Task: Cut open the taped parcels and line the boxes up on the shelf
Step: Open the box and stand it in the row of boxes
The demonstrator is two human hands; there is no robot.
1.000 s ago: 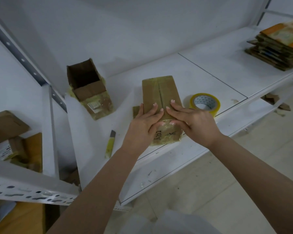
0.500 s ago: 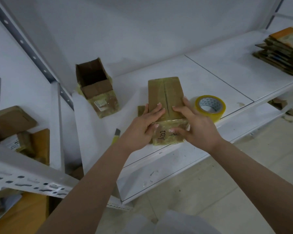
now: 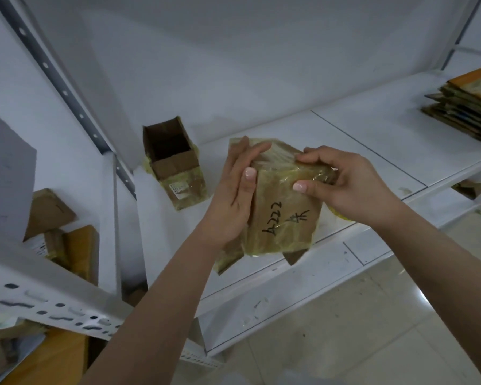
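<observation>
A brown taped parcel (image 3: 285,215) with black handwriting on its near face is tilted up above the white shelf (image 3: 358,140). My left hand (image 3: 233,190) lies flat along its left side, fingers straight and thumb on the front edge. My right hand (image 3: 342,182) grips its top right corner, fingers curled over the top and thumb pressing the front. An opened cardboard box (image 3: 175,162) stands upright on the shelf to the left, its top open. The knife and most of the tape roll are hidden behind my arms and the parcel.
A stack of flattened cartons (image 3: 467,107) lies at the shelf's far right. A perforated metal upright (image 3: 53,76) and rail (image 3: 47,304) stand on the left, with more boxes (image 3: 56,232) behind them. Pale tiled floor (image 3: 372,315) lies below the shelf edge.
The parcel lay flat on the shelf under both hands; it is now lifted and tipped up, written face toward me. My view moved closer and leftward.
</observation>
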